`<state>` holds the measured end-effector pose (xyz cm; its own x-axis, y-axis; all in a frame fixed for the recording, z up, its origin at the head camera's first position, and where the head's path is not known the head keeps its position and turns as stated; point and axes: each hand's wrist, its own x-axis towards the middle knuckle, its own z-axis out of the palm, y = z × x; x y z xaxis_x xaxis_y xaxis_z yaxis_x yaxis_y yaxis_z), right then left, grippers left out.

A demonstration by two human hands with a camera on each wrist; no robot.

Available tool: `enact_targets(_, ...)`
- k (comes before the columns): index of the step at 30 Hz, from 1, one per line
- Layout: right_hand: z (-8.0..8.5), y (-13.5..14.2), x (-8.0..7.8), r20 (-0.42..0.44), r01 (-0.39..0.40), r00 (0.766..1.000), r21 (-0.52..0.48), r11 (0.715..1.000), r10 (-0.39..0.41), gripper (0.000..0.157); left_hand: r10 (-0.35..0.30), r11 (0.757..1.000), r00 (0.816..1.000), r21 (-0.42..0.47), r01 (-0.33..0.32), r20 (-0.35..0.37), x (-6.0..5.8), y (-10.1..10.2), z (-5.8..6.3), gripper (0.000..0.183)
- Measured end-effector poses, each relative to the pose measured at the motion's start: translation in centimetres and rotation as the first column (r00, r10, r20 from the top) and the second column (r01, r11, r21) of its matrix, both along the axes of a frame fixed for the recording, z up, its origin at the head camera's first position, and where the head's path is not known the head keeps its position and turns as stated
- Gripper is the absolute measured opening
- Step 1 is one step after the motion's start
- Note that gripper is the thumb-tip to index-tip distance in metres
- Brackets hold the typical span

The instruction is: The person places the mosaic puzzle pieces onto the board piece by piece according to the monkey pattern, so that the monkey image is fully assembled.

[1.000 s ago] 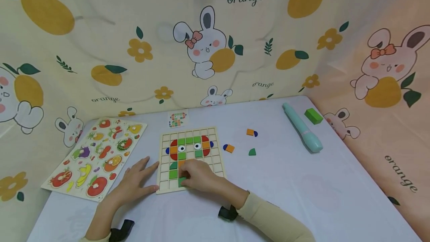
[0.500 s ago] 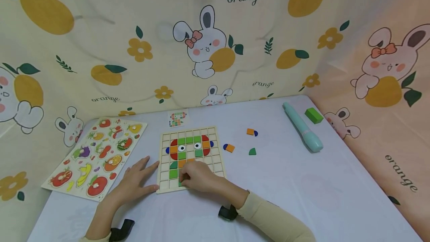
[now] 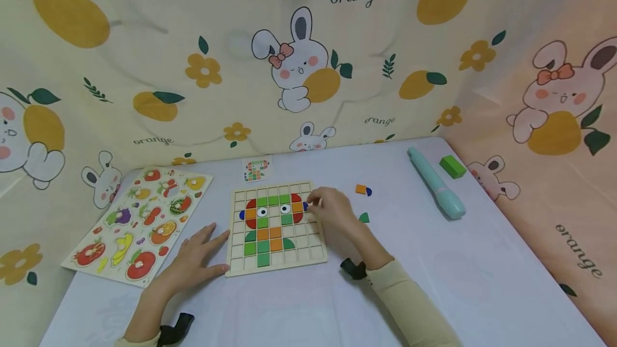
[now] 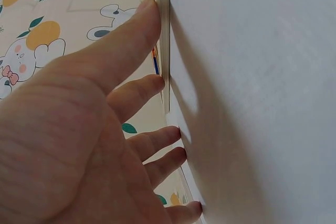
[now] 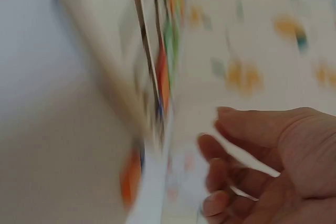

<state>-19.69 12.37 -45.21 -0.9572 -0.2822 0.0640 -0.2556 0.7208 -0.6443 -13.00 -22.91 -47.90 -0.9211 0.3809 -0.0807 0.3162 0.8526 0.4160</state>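
My left hand (image 3: 193,258) lies with spread fingers; its thumb and a fingertip touch the left edge of a wooden grid board (image 3: 308,253), seen edge-on in the left wrist view. Coloured tiles on the board form a figure with two eye tiles (image 3: 285,209). My right hand (image 3: 332,210) is over the board's upper right edge, fingers loosely bent. In the right wrist view nothing shows between its thumb (image 5: 247,124) and fingers. An orange-and-blue pair of tiles (image 5: 131,177) lies near that hand, covered by it in the head view.
Right of the board lie another orange-and-blue tile pair (image 3: 363,189) and a green quarter-round tile (image 3: 364,217). A small pattern card (image 3: 257,169) is behind the board. At left is a fruit puzzle board (image 3: 113,273); at far right, a teal wand-shaped object (image 3: 436,183) and a green block (image 3: 452,166).
My right hand has left the lower middle of the board and moved up and right to its edge. A green tile now shows whole in the bottom row. The left hand keeps its place.
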Motion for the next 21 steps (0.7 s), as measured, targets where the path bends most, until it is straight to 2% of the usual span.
enact_targets(2, 0.3, 2.8, -0.8, 0.043, 0.099, 0.994, -0.001, 0.995, -0.099, 0.015, 0.0, 1.0, 1.0, -0.005, 0.0, 0.005, -0.1, 0.0, 0.0, 0.081)
enact_targets(4, 0.5, 5.2, -1.4, 0.097, 0.136, 0.986, 0.003, 0.991, -0.135, 0.019, -0.002, 1.0, 1.0, -0.007, 0.002, 0.006, -0.1, 0.0, -0.1, 0.08)
enact_targets(6, 0.4, 6.9, -1.7, 0.143, 0.124, 0.982, 0.005, 0.992, -0.124, 0.023, -0.004, 1.0, 1.0, -0.006, 0.004, 0.003, -0.2, -0.1, -0.1, 0.08)
enact_targets(8, 0.1, 7.9, -2.0, 0.173, 0.072, 0.982, -0.005, 0.997, -0.07, 0.025, -0.01, 1.0, 1.0, -0.005, 0.01, -0.005, -0.2, -0.1, 0.0, 0.08)
enact_targets(13, -1.1, 7.4, -2.2, 0.19, -0.038, 0.981, 0.002, 0.999, 0.037, 0.028, -0.019, 1.0, 1.0, -0.002, 0.019, -0.02, -0.1, -0.1, 0.1, 0.08)
enact_targets(21, -2.1, 5.5, -1.9, 0.172, 0.019, 0.984, 0.075, 0.997, -0.032, 0.026, -0.016, 1.0, 1.0, 0.001, 0.016, -0.015, 0.0, -0.1, 0.1, 0.08)
